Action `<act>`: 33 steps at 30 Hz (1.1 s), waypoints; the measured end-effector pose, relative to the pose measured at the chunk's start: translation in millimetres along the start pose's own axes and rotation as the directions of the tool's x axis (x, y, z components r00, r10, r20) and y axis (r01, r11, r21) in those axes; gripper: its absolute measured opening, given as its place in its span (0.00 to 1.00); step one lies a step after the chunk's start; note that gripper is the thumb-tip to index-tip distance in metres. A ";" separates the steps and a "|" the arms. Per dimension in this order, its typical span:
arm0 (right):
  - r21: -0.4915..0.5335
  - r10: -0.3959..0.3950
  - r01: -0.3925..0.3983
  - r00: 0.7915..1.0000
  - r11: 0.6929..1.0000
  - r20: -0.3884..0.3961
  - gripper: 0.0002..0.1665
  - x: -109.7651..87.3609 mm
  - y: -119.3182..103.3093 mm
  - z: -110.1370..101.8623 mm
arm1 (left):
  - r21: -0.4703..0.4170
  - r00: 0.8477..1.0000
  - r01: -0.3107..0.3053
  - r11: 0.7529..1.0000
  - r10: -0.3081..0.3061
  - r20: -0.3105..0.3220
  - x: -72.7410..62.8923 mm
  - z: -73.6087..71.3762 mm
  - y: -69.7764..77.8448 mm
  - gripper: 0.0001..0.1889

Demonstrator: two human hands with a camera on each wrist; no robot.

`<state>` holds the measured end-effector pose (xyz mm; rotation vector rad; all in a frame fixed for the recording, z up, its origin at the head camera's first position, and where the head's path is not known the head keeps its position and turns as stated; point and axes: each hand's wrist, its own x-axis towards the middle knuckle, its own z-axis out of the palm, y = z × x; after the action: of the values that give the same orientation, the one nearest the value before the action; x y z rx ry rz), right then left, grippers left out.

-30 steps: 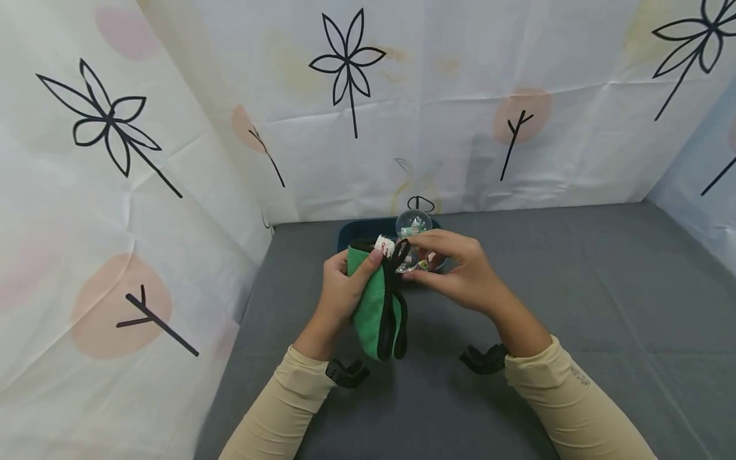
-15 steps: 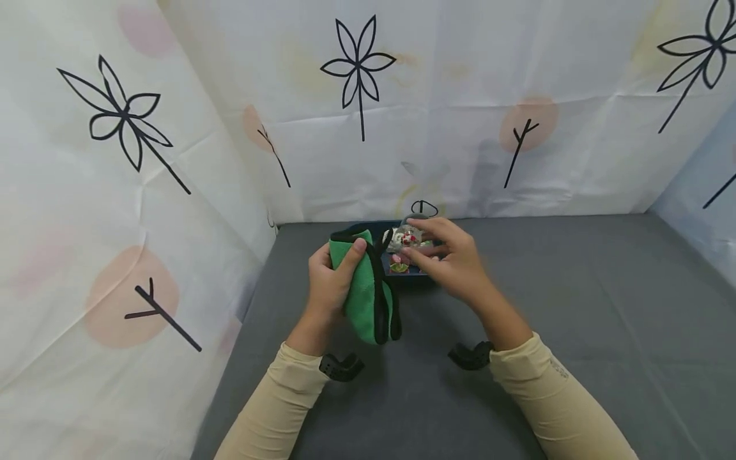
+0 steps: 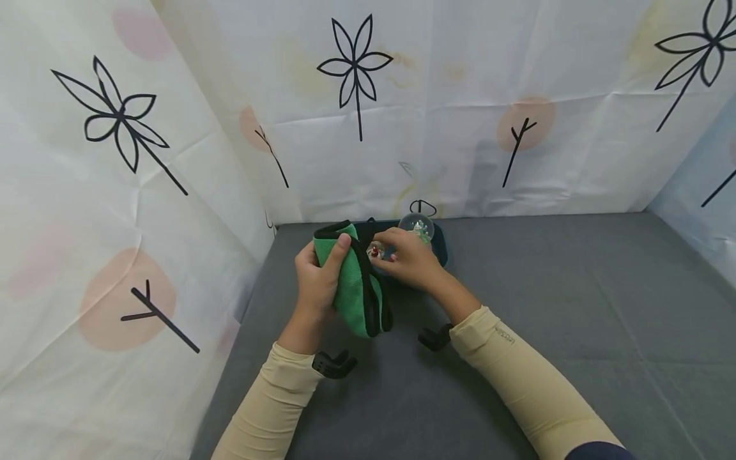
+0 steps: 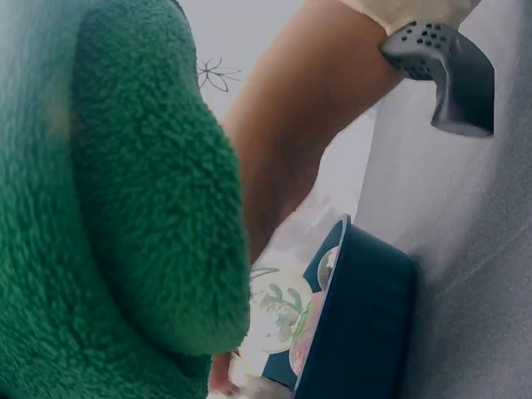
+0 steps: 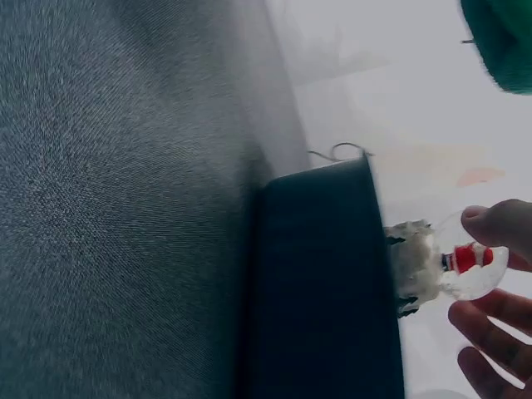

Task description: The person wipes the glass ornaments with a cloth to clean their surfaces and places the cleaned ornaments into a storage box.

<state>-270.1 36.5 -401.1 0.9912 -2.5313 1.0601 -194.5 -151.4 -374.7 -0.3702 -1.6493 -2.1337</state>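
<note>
In the head view my left hand (image 3: 315, 278) grips a folded green cloth (image 3: 353, 294) with black edging, thumb across its front. The same cloth (image 4: 158, 191) fills much of the left wrist view, thick and fluffy. My right hand (image 3: 409, 259) pinches the clear dome of a small snow globe (image 3: 375, 250) over the left part of a dark blue bin (image 3: 441, 248). The right wrist view shows a red figure inside this snow globe (image 5: 472, 264) and its whitish base overlapping the bin's rim. A larger snow globe (image 3: 415, 223) with a pale green figure stands behind my right hand.
Inside the bin (image 4: 362, 307), a pink and green item (image 4: 302, 341) and another clear dome (image 4: 327, 268) show past the rim. Grey cloth (image 3: 552, 319) covers the table. White patterned sheets (image 3: 460, 115) rise at the back and sides.
My right hand has moved left with the small snow globe, from the bin's middle to its left part. My left hand has shifted left with the green cloth, away from the bin's middle.
</note>
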 end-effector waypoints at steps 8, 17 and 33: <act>-0.194 0.005 0.009 0.997 0.981 0.071 0.10 13.0 7.1 19.8 | -0.002 1.000 0.011 1.000 -0.011 0.004 0.2 -3.8 -1.6 0.11; -0.320 -0.009 0.028 0.998 0.947 0.060 0.10 13.3 5.2 29.0 | -0.004 0.999 0.035 0.999 -0.035 0.017 1.6 -5.0 0.2 0.11; -0.347 -0.016 0.050 0.995 0.937 0.099 0.12 8.6 10.1 30.3 | 0.018 0.997 0.055 0.998 -0.056 0.046 0.7 -4.5 -1.5 0.10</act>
<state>-281.6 16.3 -424.6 0.9954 -2.6392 0.5339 -195.7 -155.6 -376.8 -0.3753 -1.7210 -2.1656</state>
